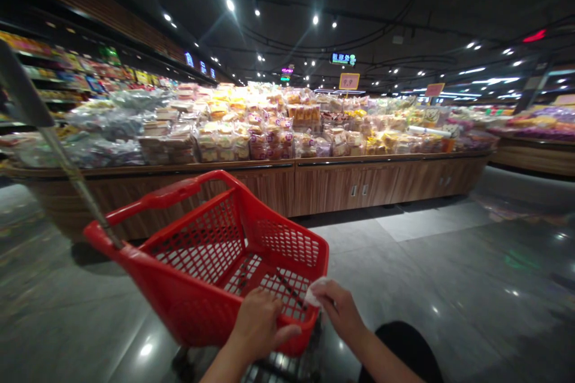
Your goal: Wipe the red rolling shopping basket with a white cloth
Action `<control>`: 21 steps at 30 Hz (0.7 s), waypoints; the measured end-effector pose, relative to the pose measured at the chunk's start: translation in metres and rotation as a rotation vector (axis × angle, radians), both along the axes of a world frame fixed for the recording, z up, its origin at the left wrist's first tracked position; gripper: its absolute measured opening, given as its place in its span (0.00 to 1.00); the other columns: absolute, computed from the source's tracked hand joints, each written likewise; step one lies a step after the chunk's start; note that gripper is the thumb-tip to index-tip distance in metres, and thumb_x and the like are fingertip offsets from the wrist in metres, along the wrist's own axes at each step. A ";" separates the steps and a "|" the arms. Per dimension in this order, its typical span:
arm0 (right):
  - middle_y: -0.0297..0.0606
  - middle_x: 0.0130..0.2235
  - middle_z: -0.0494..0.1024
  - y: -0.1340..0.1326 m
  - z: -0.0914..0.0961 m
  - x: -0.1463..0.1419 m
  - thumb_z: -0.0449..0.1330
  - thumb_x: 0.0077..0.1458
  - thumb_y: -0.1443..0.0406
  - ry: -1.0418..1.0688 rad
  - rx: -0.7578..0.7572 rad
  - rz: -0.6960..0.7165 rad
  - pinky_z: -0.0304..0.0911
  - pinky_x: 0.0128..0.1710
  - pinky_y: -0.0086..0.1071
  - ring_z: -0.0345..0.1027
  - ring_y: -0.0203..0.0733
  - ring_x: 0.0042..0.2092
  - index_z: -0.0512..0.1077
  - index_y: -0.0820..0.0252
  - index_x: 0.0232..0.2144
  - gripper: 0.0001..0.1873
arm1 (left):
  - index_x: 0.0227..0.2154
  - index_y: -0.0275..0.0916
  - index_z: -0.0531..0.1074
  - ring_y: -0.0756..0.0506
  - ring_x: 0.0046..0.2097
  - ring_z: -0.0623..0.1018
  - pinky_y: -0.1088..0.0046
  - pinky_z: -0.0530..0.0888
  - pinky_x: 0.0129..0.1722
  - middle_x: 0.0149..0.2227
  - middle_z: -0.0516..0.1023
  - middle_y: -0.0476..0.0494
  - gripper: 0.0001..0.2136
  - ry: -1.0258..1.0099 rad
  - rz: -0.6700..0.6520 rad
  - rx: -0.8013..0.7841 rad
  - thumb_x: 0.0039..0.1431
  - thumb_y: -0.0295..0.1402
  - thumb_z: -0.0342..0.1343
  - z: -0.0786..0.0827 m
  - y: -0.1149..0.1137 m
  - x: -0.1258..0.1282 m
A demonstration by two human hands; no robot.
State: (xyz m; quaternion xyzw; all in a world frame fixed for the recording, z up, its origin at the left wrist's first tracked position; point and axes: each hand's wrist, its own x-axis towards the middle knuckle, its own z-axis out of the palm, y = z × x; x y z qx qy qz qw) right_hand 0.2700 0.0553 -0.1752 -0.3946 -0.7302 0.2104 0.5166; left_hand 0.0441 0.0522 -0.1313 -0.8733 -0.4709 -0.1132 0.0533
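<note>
A red plastic shopping cart with a lattice-walled basket stands in front of me, and no goods show in it. My left hand has its fingers curled over the near rim of the basket, with the thumb sticking out to the right. At the basket's right corner, my right hand pinches a crumpled white tissue or wipe against or just over the rim; I cannot tell if it touches. A metal pole with a grey grip rises from the cart's left end.
Behind the cart runs a wood-panelled display counter piled with packaged foods. Stocked shelves line the left side. Another display stands at the right. Shiny grey tiles make up the floor. Price signs rise above the goods.
</note>
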 end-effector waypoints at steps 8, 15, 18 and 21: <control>0.39 0.40 0.79 0.036 -0.001 0.016 0.54 0.56 0.65 0.035 -0.049 -0.104 0.66 0.46 0.39 0.72 0.44 0.43 0.76 0.56 0.37 0.11 | 0.22 0.38 0.72 0.42 0.31 0.75 0.65 0.67 0.35 0.26 0.76 0.41 0.27 0.014 -0.042 0.014 0.48 0.61 0.47 0.002 -0.003 -0.014; 0.39 0.44 0.76 -0.014 -0.014 -0.011 0.51 0.58 0.67 0.028 -0.017 0.034 0.65 0.48 0.36 0.69 0.43 0.47 0.74 0.54 0.39 0.12 | 0.20 0.39 0.71 0.43 0.30 0.74 0.66 0.66 0.34 0.24 0.75 0.42 0.27 0.008 -0.045 0.027 0.47 0.61 0.47 -0.003 -0.003 -0.020; 0.39 0.44 0.77 -0.028 -0.016 -0.015 0.51 0.58 0.68 -0.001 -0.031 0.095 0.64 0.48 0.37 0.69 0.43 0.48 0.74 0.53 0.40 0.13 | 0.21 0.39 0.71 0.43 0.30 0.74 0.65 0.65 0.35 0.24 0.75 0.42 0.28 0.010 -0.062 0.026 0.48 0.61 0.45 -0.005 -0.002 -0.022; 0.40 0.43 0.77 -0.004 -0.013 -0.004 0.51 0.58 0.67 0.022 -0.046 0.028 0.64 0.48 0.38 0.70 0.43 0.47 0.75 0.55 0.39 0.13 | 0.21 0.39 0.70 0.42 0.31 0.74 0.64 0.65 0.35 0.25 0.75 0.42 0.28 0.006 -0.070 0.014 0.49 0.61 0.44 -0.005 -0.002 -0.021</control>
